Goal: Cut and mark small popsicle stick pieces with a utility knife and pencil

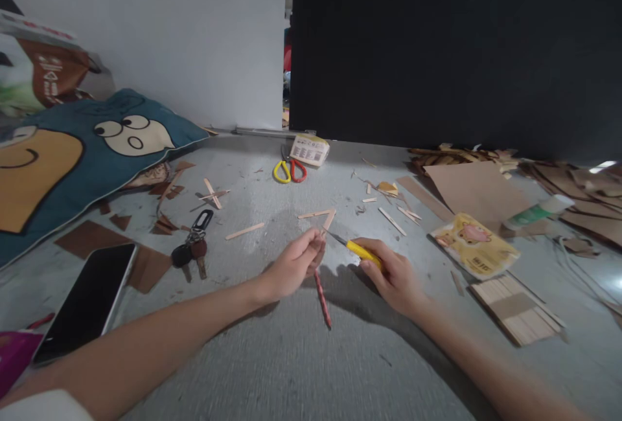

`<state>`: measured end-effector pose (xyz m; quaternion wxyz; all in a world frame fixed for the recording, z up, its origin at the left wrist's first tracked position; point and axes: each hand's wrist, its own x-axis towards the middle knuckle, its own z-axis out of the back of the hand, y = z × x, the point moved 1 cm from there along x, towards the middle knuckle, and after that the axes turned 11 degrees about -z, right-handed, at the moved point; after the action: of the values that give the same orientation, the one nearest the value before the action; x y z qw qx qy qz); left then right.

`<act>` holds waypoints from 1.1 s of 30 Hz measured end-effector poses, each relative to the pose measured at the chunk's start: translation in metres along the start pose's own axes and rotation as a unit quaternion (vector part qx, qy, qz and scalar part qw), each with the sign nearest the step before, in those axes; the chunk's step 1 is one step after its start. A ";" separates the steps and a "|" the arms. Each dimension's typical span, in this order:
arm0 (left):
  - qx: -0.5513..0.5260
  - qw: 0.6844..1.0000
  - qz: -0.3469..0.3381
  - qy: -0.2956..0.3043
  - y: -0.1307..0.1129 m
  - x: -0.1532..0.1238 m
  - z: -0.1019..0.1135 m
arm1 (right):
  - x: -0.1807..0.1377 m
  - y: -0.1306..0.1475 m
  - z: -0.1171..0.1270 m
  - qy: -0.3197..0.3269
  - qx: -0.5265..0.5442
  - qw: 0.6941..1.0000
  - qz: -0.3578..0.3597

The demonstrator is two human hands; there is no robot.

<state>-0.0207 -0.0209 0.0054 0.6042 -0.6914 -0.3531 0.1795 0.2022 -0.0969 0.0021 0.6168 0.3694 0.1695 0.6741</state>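
Observation:
My left hand (296, 262) pinches a wooden craft stick (329, 219) that slants up from its fingertips. In my right hand (396, 278) is a yellow-handled craft knife (362, 252), its dark metal blade pointing left with the tip at the stick beside my left fingers. Another craft stick (313, 215) lies just beyond, its right end meeting the top of the pinched one. Below my left hand a red patterned pencil (323, 301) rests on the grey surface. Further left lie a single loose stick (244, 231) and two crossed sticks (212, 193).
Scissors (290, 170) and a small packet (310, 149) lie at the back. On the left are keys (190, 254), a phone (90, 301) and a blue cushion (97, 149). To the right are a yellow packet (479, 246), banded sticks (516, 307), a glue stick (539, 210) and cardboard (476, 191).

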 end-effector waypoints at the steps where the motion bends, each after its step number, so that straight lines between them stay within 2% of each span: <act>1: 0.000 1.000 -0.003 0.003 -0.001 0.000 0.000 | 0.000 0.001 0.000 -0.003 0.005 1.000 -0.001; 16: -0.003 1.000 -0.003 0.010 0.006 -0.001 0.005 | 0.003 -0.001 0.000 -0.010 0.024 0.999 -0.030; 33: -0.003 1.000 0.003 0.004 -0.001 0.001 0.001 | 0.003 0.001 0.001 -0.016 0.020 1.000 -0.018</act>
<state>-0.0210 -0.0199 0.0064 0.6032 -0.6946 -0.3494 0.1777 0.2027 -0.0945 0.0045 0.6242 0.3891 0.1791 0.6534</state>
